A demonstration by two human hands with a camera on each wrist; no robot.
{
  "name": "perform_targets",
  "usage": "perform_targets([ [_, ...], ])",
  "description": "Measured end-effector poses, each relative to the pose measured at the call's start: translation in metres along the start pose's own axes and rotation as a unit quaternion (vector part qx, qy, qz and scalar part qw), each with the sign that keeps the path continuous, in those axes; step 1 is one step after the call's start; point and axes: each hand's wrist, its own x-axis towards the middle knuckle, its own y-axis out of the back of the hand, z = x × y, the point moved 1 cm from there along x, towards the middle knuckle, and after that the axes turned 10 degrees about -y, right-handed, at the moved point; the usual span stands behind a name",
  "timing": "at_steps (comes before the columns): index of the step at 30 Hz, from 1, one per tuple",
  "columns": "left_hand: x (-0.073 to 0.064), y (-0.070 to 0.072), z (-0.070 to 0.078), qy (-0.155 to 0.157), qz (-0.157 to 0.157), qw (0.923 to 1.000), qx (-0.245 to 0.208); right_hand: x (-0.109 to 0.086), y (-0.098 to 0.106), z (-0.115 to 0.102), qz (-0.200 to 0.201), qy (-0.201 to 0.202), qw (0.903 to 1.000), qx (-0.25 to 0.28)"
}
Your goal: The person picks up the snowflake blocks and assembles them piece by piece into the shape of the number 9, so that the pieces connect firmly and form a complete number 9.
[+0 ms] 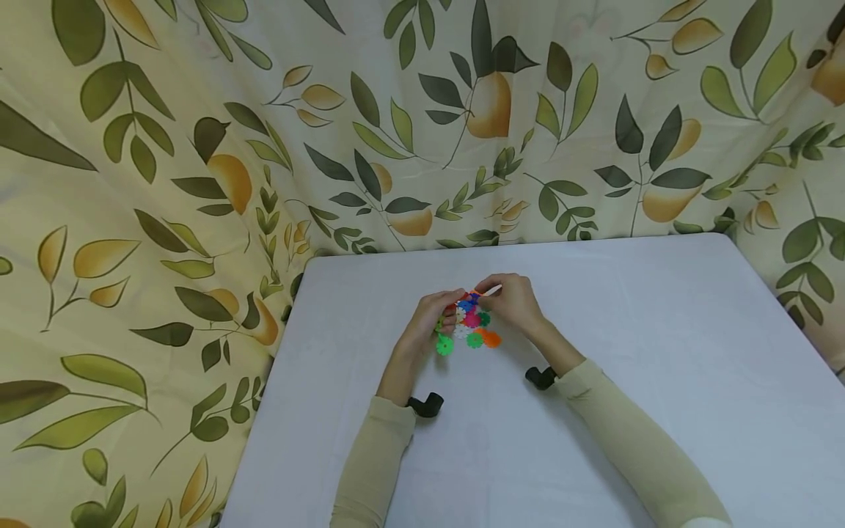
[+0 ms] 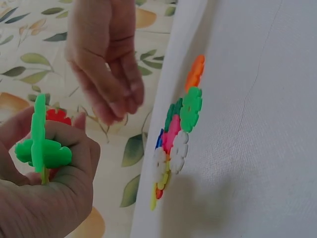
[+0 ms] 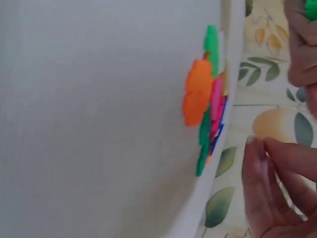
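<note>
My left hand point(image 1: 422, 321) grips bright green flower-shaped plastic pieces point(image 2: 37, 144) joined crosswise, with a red piece point(image 2: 58, 116) behind them in the left wrist view. Opposite it, the right hand point(image 1: 516, 304) hovers over the far side of the pile, its fingers loosely bent. In the right wrist view its fingertips point(image 3: 255, 144) come together, and no piece shows between them. Several flower pieces lie in a cluster below the hands: an orange piece point(image 3: 198, 93), a green one point(image 2: 191, 109), a pink one point(image 2: 171, 133), white ones point(image 2: 179, 151), and blue ones partly hidden.
A white-covered table point(image 1: 647, 330) spreads around the hands. Behind and to the left hangs a leaf-patterned curtain point(image 1: 264, 147). Black wrist mounts point(image 1: 428, 405) stick out from both sleeves just above the table.
</note>
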Motion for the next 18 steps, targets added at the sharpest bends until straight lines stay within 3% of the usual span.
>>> perform_targets([
  [7, 0.001, 0.0, 0.0, -0.011, -0.003, 0.9999, 0.003, 0.011, -0.004, 0.014, -0.036, -0.068, 0.9922, -0.098],
  [11, 0.001, 0.001, 0.001, -0.017, -0.018, 0.9996, 0.016, 0.017, -0.007, 0.021, -0.044, -0.07, 0.9869, -0.138],
  [18, 0.001, 0.003, 0.001, -0.025, -0.044, 0.9986, 0.016, 0.018, -0.006, 0.022, -0.042, -0.066, 0.9855, -0.15],
])
